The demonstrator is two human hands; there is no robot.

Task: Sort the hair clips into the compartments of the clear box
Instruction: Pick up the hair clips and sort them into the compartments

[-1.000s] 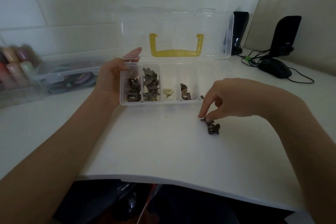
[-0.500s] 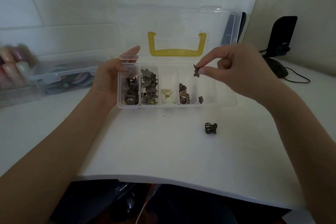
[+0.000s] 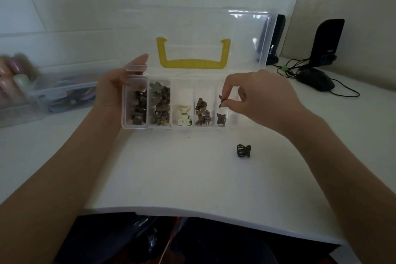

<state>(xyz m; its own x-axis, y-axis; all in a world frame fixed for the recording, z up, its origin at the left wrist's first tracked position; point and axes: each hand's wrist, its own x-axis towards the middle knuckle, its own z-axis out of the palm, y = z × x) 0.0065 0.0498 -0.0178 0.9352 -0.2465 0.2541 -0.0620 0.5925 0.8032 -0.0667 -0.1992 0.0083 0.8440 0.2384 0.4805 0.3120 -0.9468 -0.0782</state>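
I'm pinching a small brown clip (image 3: 221, 100) in my right hand (image 3: 257, 96) over the matching end compartment, while my left hand (image 3: 111, 92) is gripping the clear box (image 3: 137, 126) steady.

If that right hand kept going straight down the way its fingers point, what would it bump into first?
Probably the small brown clip lying in the clear box's rightmost occupied compartment, below the clip the right hand pinches; depth is uncertain.

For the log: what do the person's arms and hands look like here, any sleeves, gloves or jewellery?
Both forearms are bare right to the frame edge, with no sleeves in view. The left hand and right hand wear no gloves, and no rings, bracelets or watch show. Nail details are too small to tell.
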